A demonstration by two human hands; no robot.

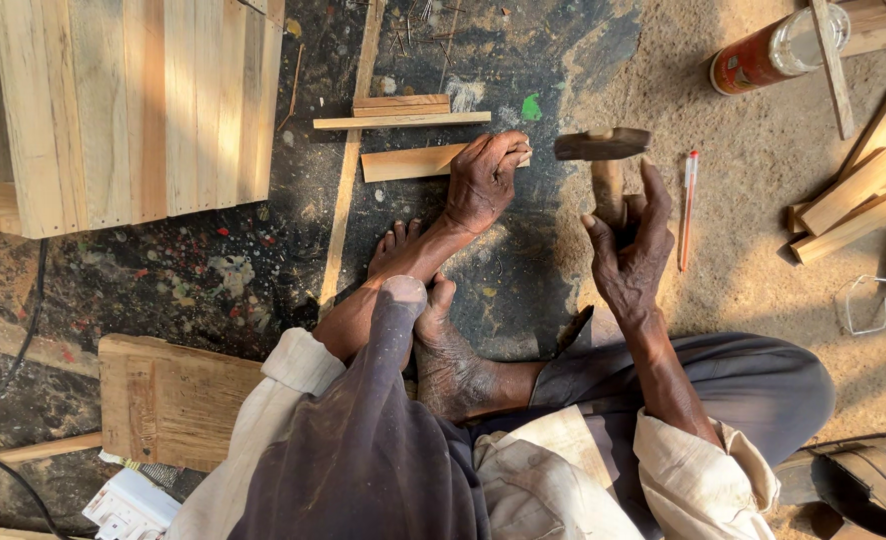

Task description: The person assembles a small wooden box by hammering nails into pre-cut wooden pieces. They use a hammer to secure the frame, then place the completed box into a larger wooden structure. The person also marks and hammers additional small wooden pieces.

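Note:
My left hand (483,180) presses down on the right end of a short flat wood piece (408,163) lying on the dark floor, fingers curled at its edge. My right hand (631,240) grips the wooden handle of a hammer (603,145), whose dark metal head hangs just right of the left hand, level with the wood piece. Whether a nail sits under the left fingers is hidden. Just beyond lie a thin wooden strip (403,121) and a small block (401,103). My bare feet (433,320) rest below the hands.
A large panel of joined planks (133,110) lies at upper left, a long thin slat (348,170) beside it. A red pen (687,205), a red-labelled bottle (773,50) and several wood offcuts (853,200) lie on the sandy ground at right. A board (168,400) sits lower left.

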